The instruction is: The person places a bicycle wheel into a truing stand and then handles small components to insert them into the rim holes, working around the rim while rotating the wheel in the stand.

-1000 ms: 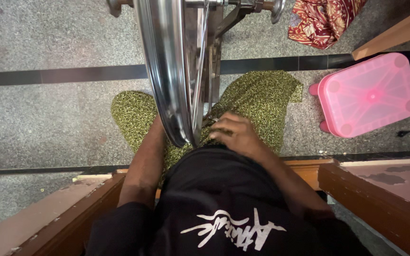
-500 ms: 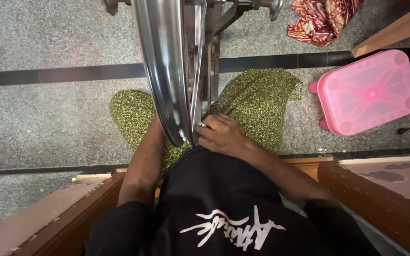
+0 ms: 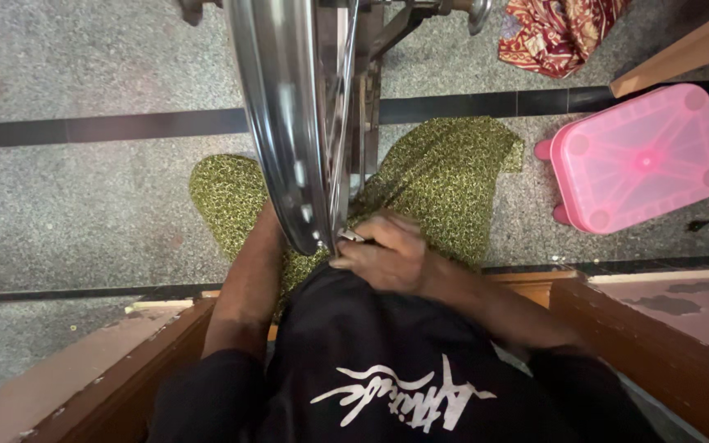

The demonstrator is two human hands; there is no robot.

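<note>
- Right hand [image 3: 387, 258] pinched on a small metal tool [image 3: 351, 236] at rim [image 3: 276, 131], six o'clock.
- Left hand hidden behind rim; grip impossible to tell.
- Best turned slowly, rim held steady.

Single head-worn camera, looking almost straight down over the person's own chest and lap. The black shirt [image 3: 387, 369] is filling the bottom centre, very near the lens. A shiny wheel rim [image 3: 276, 123] is running up from the lap to the top edge, seen edge-on and close. The right hand [image 3: 387, 258] is sitting near frame centre; the left forearm [image 3: 248, 287] is coming in lower left, its hand hidden behind the rim. The speckled floor [image 3: 84, 205] is lying farther below, with a pink stool [image 3: 638, 160] at the right edge. No second view is sharing the scene.
</note>
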